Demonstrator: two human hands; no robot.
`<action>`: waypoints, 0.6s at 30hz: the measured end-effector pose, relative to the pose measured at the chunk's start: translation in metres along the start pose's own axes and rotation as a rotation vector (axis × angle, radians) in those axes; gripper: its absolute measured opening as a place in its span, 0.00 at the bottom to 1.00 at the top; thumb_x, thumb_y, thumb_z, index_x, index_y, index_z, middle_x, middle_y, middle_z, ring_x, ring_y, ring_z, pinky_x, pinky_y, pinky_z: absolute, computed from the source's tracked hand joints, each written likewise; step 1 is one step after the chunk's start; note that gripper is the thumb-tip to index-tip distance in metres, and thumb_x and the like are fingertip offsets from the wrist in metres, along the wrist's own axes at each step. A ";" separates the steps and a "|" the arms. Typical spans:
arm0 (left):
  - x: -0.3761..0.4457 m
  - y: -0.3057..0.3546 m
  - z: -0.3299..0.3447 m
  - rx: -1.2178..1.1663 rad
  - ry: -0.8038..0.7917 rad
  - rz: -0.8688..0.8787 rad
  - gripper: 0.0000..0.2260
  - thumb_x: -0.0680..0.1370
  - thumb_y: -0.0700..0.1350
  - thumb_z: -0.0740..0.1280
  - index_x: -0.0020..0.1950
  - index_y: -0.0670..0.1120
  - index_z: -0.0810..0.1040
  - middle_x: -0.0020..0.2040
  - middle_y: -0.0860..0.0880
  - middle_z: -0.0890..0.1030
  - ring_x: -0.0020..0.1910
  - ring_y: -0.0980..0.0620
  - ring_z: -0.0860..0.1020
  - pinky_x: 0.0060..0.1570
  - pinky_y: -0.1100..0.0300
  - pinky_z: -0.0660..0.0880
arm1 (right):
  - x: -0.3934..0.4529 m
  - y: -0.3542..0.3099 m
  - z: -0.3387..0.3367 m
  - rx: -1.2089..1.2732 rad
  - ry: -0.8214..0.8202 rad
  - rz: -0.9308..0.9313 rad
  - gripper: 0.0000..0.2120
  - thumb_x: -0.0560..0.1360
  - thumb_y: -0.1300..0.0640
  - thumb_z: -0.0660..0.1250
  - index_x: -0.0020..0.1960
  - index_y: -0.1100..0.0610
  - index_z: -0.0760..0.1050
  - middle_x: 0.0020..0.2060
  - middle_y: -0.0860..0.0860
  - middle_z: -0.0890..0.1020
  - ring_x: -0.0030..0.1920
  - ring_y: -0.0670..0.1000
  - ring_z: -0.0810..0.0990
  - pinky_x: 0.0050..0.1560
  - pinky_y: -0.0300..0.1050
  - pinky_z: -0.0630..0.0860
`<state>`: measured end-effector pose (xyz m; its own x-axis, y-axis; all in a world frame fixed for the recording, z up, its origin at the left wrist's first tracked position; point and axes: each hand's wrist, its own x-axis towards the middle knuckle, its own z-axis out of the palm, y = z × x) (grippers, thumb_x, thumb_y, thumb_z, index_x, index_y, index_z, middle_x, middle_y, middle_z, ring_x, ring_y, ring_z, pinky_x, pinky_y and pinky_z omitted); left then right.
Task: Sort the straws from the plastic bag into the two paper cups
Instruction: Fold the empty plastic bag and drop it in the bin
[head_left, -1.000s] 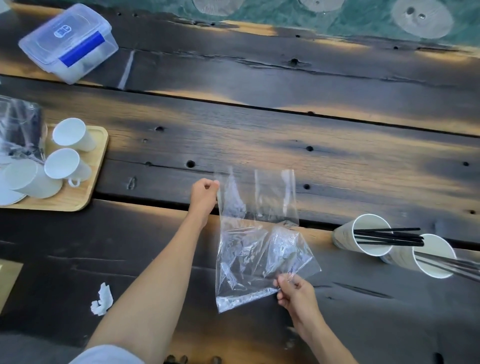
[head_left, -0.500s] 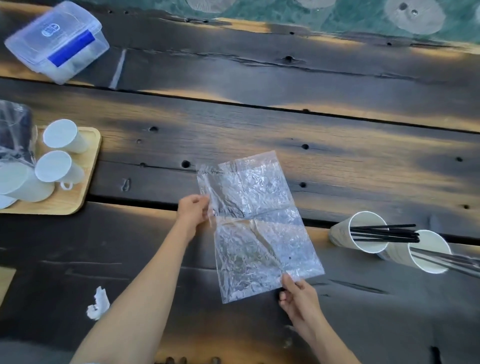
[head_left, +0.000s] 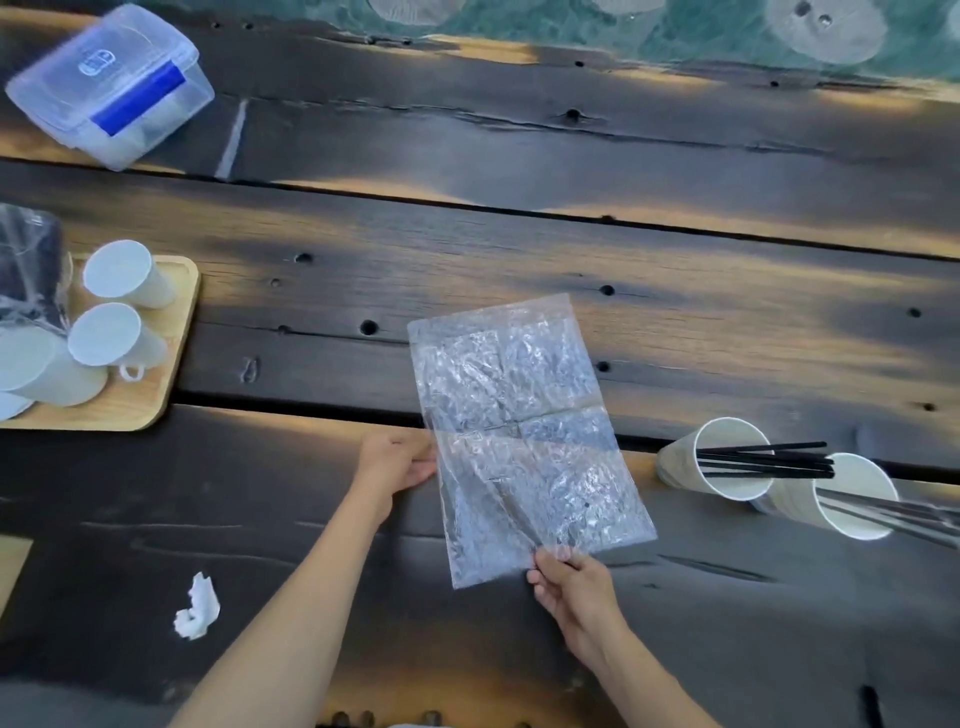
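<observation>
**Head view: emptied bag laid flat, straws already in the cups**

Head camera, one moment, person at a dark wooden table (head_left: 675, 322).

- Plastic bag (head_left: 519, 441): clear, crinkled, spread nearly flat at centre frame; no straw was visible inside it.
- Left hand (head_left: 397, 462): at the bag's left edge, centre frame, fingers closed on the film in a pinch.
- Right hand (head_left: 571, 587): at the bag's lower edge, lower centre, fingertips pinching the corner area.
- Near paper cup (head_left: 717, 462): right of frame, holding the black straws (head_left: 763, 460), whose ends stuck out past its rim.
- Far paper cup (head_left: 852, 509): touching or just beside the first, holding the clear straws (head_left: 904, 514), which ran out of the right edge.
- Other stock: a wooden tray (head_left: 150, 400) with white mugs (head_left: 109, 338) at mid left; a lidded plastic box (head_left: 109, 83) at upper left; a white paper scrap (head_left: 197, 608) at lower left.

Step in hand, as judged: sorting looked finished; the bag was being smoothed and put down. The next move would call for letting go of the film and perhaps folding it or setting it aside, clear of the cups.

Change against the earlier frames: a second before, the bag hung loose and bunched between the two hands; it was then opened out, and by this moment lay flatter. The left hand had dropped from the upper corner to mid-edge.
</observation>
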<state>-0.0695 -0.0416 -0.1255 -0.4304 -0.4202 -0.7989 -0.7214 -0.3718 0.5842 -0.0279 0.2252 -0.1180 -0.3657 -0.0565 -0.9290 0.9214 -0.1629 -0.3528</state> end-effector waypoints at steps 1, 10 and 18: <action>-0.007 -0.007 0.001 0.022 -0.024 -0.022 0.06 0.77 0.40 0.72 0.48 0.37 0.82 0.44 0.38 0.85 0.38 0.47 0.84 0.40 0.59 0.83 | 0.001 0.002 0.001 0.019 0.009 -0.004 0.06 0.76 0.67 0.70 0.41 0.61 0.76 0.31 0.54 0.81 0.32 0.50 0.82 0.33 0.40 0.80; -0.037 -0.043 0.000 0.069 -0.098 0.038 0.13 0.78 0.49 0.71 0.47 0.39 0.85 0.44 0.41 0.87 0.42 0.47 0.85 0.46 0.56 0.83 | -0.006 0.016 0.006 0.186 -0.011 0.156 0.09 0.76 0.70 0.67 0.56 0.72 0.75 0.46 0.65 0.85 0.44 0.58 0.86 0.39 0.45 0.85; -0.041 -0.062 -0.009 0.342 -0.034 0.151 0.14 0.77 0.45 0.71 0.39 0.34 0.81 0.33 0.44 0.77 0.32 0.50 0.72 0.35 0.58 0.70 | -0.037 -0.003 0.025 -0.890 -0.310 0.203 0.15 0.81 0.51 0.63 0.50 0.63 0.78 0.38 0.57 0.87 0.30 0.50 0.83 0.30 0.45 0.81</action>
<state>-0.0027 -0.0091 -0.1279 -0.5591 -0.4193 -0.7152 -0.7857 -0.0075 0.6186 -0.0206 0.2030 -0.0793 -0.0893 -0.2800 -0.9558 0.6864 0.6781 -0.2628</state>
